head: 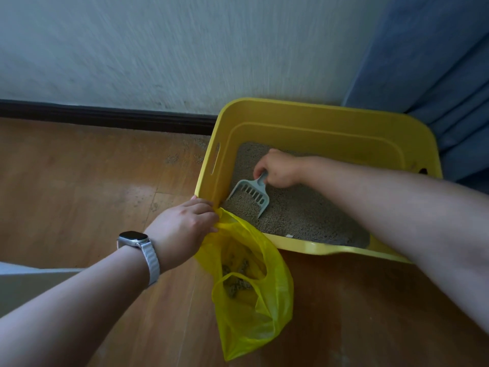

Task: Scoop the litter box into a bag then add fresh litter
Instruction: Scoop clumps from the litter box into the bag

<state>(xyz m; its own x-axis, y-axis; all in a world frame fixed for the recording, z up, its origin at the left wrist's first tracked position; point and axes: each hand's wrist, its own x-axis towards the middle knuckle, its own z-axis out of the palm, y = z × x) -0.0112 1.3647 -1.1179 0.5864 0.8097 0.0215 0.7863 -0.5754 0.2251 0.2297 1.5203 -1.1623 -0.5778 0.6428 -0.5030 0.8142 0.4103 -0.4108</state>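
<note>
Left forearm enters from the lower left, wrist carrying a watch point(133, 238) on a white strap. The left hand point(182, 229) lies palm down, its fingers point(207, 209) bunched and clamped on the rim of a yellow bag point(254, 308), holding it against the near left corner of the litter box point(330, 112). The bag hangs open below those fingers onto the wooden floor point(79, 181); grey clumps point(235, 282) lie inside it.

Right forearm reaches in from the right edge, across the box's near rim. The right hand point(277, 168) is inside the box, fingers curled tight round the handle of a grey slotted scoop point(250, 193). The scoop blade slopes down from those fingers toward the bag, resting in the litter point(304, 213) and loaded with granules.

Beyond the box: a white wall point(158, 49) and a dark baseboard point(105, 115). A blue curtain point(436, 75) hangs at right.
</note>
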